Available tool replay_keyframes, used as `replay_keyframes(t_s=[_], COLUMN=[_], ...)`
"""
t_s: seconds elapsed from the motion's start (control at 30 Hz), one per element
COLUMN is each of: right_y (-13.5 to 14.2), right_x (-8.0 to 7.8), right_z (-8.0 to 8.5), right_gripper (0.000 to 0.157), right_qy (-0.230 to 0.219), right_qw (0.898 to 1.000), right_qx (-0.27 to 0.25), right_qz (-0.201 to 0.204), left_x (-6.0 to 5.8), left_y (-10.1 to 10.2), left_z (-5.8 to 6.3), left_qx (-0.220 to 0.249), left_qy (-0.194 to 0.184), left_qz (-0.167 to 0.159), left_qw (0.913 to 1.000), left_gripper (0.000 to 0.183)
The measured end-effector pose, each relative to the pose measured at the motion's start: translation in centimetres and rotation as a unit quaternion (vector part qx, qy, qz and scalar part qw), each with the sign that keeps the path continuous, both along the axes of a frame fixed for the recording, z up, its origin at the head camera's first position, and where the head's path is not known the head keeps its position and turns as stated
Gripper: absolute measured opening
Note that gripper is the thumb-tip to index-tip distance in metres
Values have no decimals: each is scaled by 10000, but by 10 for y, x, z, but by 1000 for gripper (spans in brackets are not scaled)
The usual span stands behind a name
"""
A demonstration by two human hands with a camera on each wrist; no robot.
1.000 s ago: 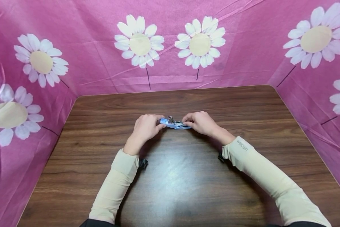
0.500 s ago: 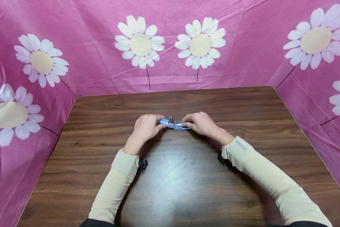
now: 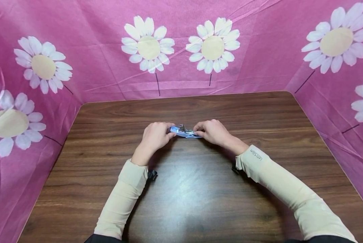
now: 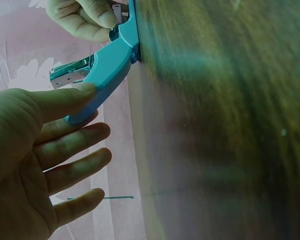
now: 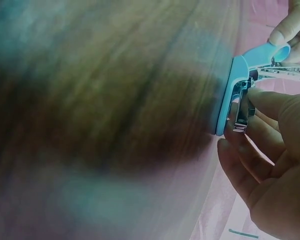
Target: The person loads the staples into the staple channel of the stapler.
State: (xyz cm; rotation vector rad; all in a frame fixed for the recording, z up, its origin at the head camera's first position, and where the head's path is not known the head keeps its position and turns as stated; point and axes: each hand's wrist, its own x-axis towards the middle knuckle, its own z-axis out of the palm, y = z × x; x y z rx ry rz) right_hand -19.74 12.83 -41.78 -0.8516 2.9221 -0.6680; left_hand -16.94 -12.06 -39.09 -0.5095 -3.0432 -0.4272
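Observation:
A light blue stapler [image 3: 181, 134] lies opened out near the middle of the table, between both hands. My left hand [image 3: 155, 136] pinches the end of its blue top cover [image 4: 107, 67] between thumb and index finger; the other fingers are spread apart. That cover tilts up from the tabletop, and a metal strip [image 4: 70, 74] sticks out from inside it. On the other side, my right hand [image 3: 214, 131] grips the metal staple channel [image 5: 241, 107] over the blue base [image 5: 225, 107], thumb on one face and fingers on the other.
The brown wood-grain table [image 3: 181, 202] carries the stapler. Pink cloth [image 3: 181, 81] with large white flowers stands along the back and both sides. Beige sleeves [image 3: 125, 192] cover both forearms, and a small black device [image 3: 152, 175] sits at the left wrist.

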Motion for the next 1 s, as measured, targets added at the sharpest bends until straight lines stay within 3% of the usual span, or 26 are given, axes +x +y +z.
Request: replay_keyframes(t_s=[1.0], right_y=[6], right_x=[-2], right_z=[-3], right_gripper=[15], right_qy=[-52], right_qw=[9999], right_qx=[-46], right_qz=[109], left_x=[-1], left_y=[-3], left_z=[-3], left_qx=[48], left_qy=[-23], left_qz=[53], left_qw=[10000], left_gripper=[29])
